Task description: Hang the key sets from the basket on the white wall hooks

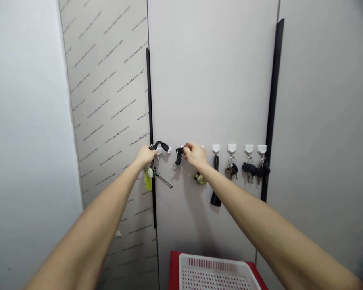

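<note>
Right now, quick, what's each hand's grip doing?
Left hand: closed on a key bunch, its strap by a hook.
Right hand: pinched shut on a black key.

- The cabinet door [211, 80] is smooth, matt grey board.
- The left panel [109, 100] wears a printed, faintly glossy protective film.
- The hooks [215, 148] are white, shiny plastic.
- The black strap [161, 145] looks like woven cloth.
- The black key [179, 152] has a matt plastic head.
- The key bunches [231, 170] show dull metal.
- The basket [218, 274] is white perforated plastic.
</note>
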{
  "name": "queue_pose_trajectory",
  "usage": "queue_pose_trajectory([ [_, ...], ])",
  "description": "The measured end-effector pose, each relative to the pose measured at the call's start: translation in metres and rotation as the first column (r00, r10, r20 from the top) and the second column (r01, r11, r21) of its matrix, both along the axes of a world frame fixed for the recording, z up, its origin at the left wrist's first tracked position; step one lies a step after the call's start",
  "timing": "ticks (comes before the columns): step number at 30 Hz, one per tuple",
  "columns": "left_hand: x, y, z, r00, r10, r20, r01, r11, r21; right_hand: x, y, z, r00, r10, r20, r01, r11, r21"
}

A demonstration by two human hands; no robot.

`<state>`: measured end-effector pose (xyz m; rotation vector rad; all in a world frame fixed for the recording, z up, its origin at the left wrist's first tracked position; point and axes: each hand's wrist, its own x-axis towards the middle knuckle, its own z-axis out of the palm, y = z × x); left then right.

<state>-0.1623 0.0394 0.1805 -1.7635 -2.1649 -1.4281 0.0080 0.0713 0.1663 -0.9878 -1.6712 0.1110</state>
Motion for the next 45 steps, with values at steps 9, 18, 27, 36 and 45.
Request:
queue_pose_trajectory([
  [9, -0.003, -0.001, 0.002, 0.999, 0.05, 0.017, -0.053, 0.959, 0.277, 0.01, -0.018, -0.026, 0.949, 0.31, 0.064, -0.308, 0.95, -0.043],
  [18, 0.034, 0.009, 0.017, 0.991, -0.004, -0.135, 0.004, 1.0, 0.003, 0.033, -0.034, -0.055, 0.934, 0.358, -0.001, -0.355, 0.925, -0.136],
  [27, 0.026, 0.015, 0.017, 0.964, 0.266, -0.004, -0.266, 0.963, 0.036, 0.045, -0.047, -0.055, 0.921, 0.382, -0.071, -0.389, 0.904, -0.176],
  [36, 0.04, -0.002, 0.01, 0.892, 0.251, -0.377, -0.262, 0.965, 0.024, 0.052, -0.053, -0.057, 0.915, 0.381, -0.136, -0.402, 0.893, -0.204],
  [45, 0.033, 0.004, 0.009, 0.966, 0.217, -0.141, -0.203, 0.973, 0.112, 0.064, -0.061, -0.062, 0.905, 0.373, -0.203, -0.416, 0.876, -0.244],
])
